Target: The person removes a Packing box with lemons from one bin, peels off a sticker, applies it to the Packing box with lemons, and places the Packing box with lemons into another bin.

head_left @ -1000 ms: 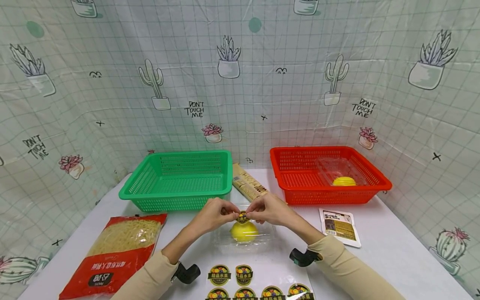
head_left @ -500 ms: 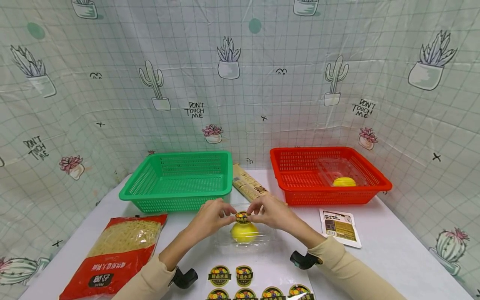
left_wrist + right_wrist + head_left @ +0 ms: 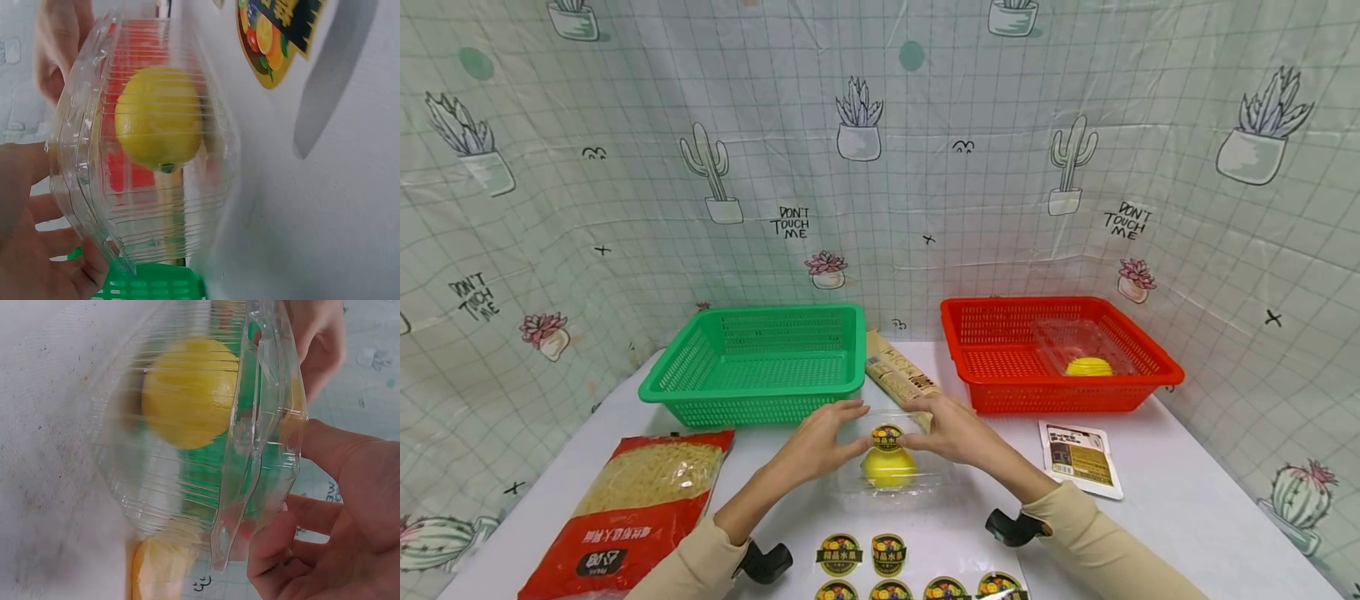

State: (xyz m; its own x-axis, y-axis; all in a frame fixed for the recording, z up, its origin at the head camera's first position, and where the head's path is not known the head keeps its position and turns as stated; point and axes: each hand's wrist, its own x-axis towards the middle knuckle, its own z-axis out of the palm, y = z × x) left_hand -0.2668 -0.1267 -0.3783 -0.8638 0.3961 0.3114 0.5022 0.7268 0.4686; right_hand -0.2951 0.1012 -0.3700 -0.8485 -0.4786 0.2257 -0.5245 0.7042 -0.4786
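A clear plastic clamshell box (image 3: pixel 850 492) stands in front of me with a yellow lemon (image 3: pixel 889 468) inside. On its lid lies a round black fruit sticker (image 3: pixel 887 437). From the left, my left hand (image 3: pixel 822 442) reaches over the lid, its thumb at the sticker's edge and its forefinger stretched toward the far rim. Opposite it my right hand (image 3: pixel 953 432) mirrors this, thumb at the sticker's other edge. Both wrist views show the lemon (image 3: pixel 159 117) through the ribbed wall, with the left fingers (image 3: pixel 95 262) and right fingers (image 3: pixel 272 540) spread beside the rim.
A green basket (image 3: pixel 752 407) stands back left. The red basket (image 3: pixel 1060 395) at back right holds another clear box with a yellow fruit. Around lie a pasta bag (image 3: pixel 625 508), a long tan packet (image 3: pixel 898 371), a white pouch (image 3: pixel 1078 458) and a sticker sheet (image 3: pixel 955 550).
Both hands have let go of the sticker, which now lies on the lid. Their fingers have spread from a pinch, with forefingers moving toward the box's far side.
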